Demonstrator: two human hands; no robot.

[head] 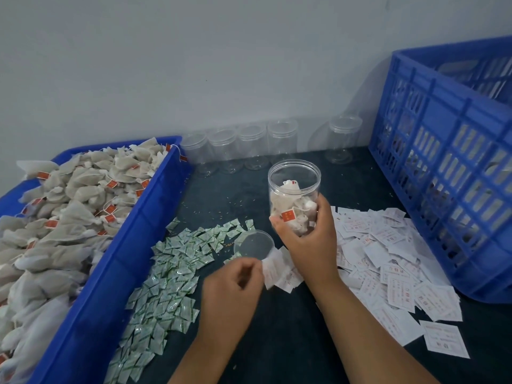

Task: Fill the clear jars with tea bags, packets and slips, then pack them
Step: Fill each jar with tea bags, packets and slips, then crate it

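Right hand (306, 239) is gripping the clear jar (293, 187) round its lower half, fingers wrapped, holding it upright off the counter (277, 342) with the mouth open. The jar is showing roughly half full of tea bags (293, 214), red tags visible through the wall. Can't tell whether a packet or slip is in there.

Left hand (232, 284) is curling just near-left of it. Its fingertips are looking like they're pinching the near rim of the clear lid (253, 243), which is sitting over the edge of the packet pile. The grip point is partly hidden, so that's probable, not certain.

Going outward:
- Green-and-white packets (171, 275) are lying loose on the counter left of the hands.
- White printed slips (388, 259) are spreading right, a few reaching under the hands.
- A blue tray (110, 259) is sitting at the left, carrying a tea-bag heap (69, 206).
- Empty jars (249, 148) are lining the far wall.
- A blue crate (443, 162) is standing at the right, contents unclear through the lattice.

My read on the step: bag filling on this jar is about done and capping is coming up. The next move is calling for checking that a packet and slip are inside. Then the lid needs bringing level over the mouth and closing while the right hand is steadying the jar. After that it's probably going into the crate.
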